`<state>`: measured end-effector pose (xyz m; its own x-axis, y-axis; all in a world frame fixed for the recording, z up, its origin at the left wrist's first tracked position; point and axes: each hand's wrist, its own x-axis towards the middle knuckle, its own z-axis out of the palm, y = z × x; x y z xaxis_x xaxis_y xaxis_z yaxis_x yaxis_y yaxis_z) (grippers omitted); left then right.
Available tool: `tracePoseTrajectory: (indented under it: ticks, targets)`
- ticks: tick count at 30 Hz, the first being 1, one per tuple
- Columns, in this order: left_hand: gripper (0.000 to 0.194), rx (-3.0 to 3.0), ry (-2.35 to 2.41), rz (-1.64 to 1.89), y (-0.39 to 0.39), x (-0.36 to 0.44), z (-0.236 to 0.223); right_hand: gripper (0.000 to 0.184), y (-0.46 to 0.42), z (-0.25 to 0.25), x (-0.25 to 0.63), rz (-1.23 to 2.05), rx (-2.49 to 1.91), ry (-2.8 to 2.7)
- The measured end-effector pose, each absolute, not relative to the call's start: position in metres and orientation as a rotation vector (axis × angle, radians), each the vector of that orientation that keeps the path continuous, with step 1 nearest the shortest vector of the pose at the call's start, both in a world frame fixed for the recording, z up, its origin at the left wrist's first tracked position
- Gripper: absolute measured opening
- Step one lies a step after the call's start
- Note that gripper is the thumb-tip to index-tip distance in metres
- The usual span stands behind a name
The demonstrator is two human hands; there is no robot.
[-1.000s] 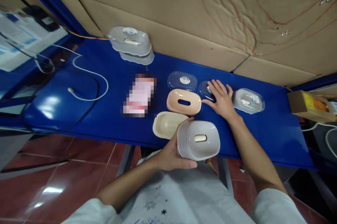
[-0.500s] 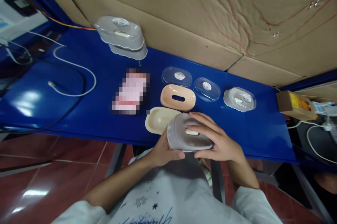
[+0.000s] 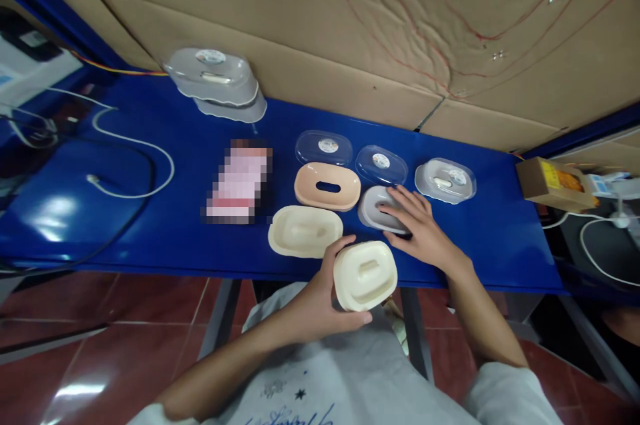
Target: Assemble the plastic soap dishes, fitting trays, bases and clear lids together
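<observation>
In my left hand (image 3: 335, 295), just above the front edge of the table, is a cream plastic dish (image 3: 367, 272) with a raised ridge in its middle. My right hand (image 3: 417, 225) grips a grey oval plastic dish (image 3: 373, 206) at the table, its fingers over the rim and middle. A wider cream dish (image 3: 305, 232) lies to the left of both. Behind that sits a peach dish (image 3: 303, 188) with a long slot. Two clear lids with round stickers, a left lid (image 3: 313, 146) and a right lid (image 3: 387, 170), lie farther back.
Stacked grey boxes (image 3: 220, 78) under clear covers stand at the back left, and one more covered box (image 3: 443, 182) stands right of my hand. A blurred-out pink item (image 3: 240, 178) and a white cable (image 3: 160, 145) lie left on the blue table (image 3: 475, 252). Cardboard (image 3: 280, 32) lines the back.
The grey dish and the cream one came apart. My right hand carried the grey dish forward to the table, while my left hand kept the cream dish. The view shifted slightly.
</observation>
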<state>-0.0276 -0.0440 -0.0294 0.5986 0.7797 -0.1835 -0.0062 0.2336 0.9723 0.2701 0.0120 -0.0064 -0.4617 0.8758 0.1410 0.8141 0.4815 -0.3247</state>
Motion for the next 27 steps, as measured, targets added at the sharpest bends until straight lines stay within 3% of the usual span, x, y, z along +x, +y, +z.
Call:
tracePoseTrajectory:
  ticks: [3,9,13,20,24,27]
  targets:
    - [0.11,1.084,0.731,0.524,-0.043,-0.023,-0.028,0.053,0.014,0.002,0.265,0.226,-1.399,-2.44]
    - [0.084,1.116,0.794,0.613,-0.04,-0.02,-0.031,0.074,-0.04,0.002,0.244,0.446,-1.099,-2.531]
    - [0.072,1.463,1.04,0.645,-0.048,-0.026,-0.033,0.057,-0.063,-0.014,0.237,0.356,-1.242,-2.583]
    - [0.029,2.502,1.149,1.029,-0.055,-0.026,-0.039,0.046,-0.031,-0.023,0.239,0.329,-1.241,-2.585]
    - [0.042,2.664,1.376,0.835,-0.044,-0.021,-0.044,0.051,-0.007,-0.006,0.256,0.274,-1.17,-2.522]
    - [0.055,2.659,1.339,0.659,-0.031,-0.023,-0.048,0.052,0.012,0.005,0.295,0.081,-1.362,-2.297]
